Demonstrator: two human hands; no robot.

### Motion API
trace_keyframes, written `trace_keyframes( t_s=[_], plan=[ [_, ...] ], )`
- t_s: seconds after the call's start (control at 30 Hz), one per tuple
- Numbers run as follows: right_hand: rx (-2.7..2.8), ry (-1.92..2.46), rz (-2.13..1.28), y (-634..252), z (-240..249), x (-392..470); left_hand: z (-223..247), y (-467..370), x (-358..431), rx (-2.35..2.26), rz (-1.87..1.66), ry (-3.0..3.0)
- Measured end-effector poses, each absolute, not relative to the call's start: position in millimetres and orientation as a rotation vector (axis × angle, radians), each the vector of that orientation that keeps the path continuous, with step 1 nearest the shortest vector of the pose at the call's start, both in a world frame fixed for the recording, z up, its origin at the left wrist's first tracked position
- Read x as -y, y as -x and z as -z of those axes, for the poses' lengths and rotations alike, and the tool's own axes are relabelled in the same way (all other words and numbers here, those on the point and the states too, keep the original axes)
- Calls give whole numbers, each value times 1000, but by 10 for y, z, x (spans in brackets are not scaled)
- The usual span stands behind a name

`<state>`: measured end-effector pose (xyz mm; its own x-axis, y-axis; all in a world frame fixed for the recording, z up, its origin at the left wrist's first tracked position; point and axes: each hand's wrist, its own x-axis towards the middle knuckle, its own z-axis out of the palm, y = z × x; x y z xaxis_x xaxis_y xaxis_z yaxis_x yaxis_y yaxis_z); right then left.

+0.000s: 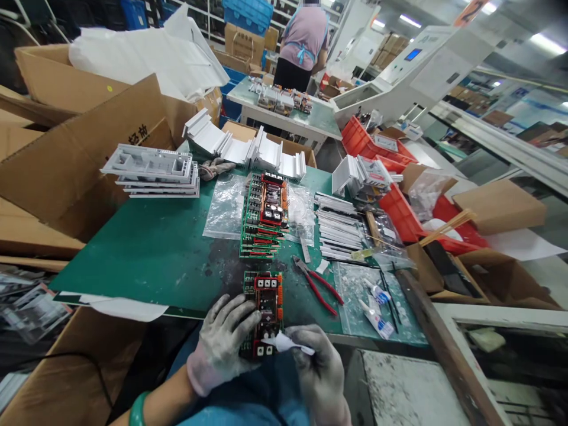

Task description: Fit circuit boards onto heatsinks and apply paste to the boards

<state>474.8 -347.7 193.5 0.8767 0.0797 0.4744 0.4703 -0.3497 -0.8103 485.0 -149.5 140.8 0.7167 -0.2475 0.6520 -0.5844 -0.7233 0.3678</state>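
Note:
A green circuit board (268, 302) with red-framed parts and orange connectors lies at the table's near edge. My gloved left hand (225, 338) grips it along its left side, fingers over the edge; the thumb is hidden. Between the fingers of my gloved right hand (323, 365) is a white glue-like tube (293, 342). Its narrow nozzle points left, at the lower red-framed part of the board; whether the tip touches cannot be seen. Just beyond sits a stack of similar circuit boards (261, 216). Red-handled cutters (317, 285) lie to the right.
On the green table (146, 254) are grey plastic housings (155, 171), metal heat sinks (239, 145), thin strips (339, 228) and two small tubes (377, 316) on a plastic bag. Cardboard boxes (106, 136) crowd the left, red bins (408, 207) the right. A person (306, 35) stands behind.

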Motion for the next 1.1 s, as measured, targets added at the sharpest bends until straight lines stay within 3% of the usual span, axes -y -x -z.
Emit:
trace_keyframes(
  t_s=[0.37, 0.77, 1.1],
  plan=[
    [564, 2093, 506, -4771, -2066, 3596, -1486, -4862, 1502, 637, -762, -2389],
    [670, 2031, 719, -4359, -1772, 3710, -1498, -4870, 1500, 649, -742, -2402],
    [935, 2238, 948, -4416, -2190, 3115, -1525, -4872, 1496, 663, -747, -2409]
  ],
)
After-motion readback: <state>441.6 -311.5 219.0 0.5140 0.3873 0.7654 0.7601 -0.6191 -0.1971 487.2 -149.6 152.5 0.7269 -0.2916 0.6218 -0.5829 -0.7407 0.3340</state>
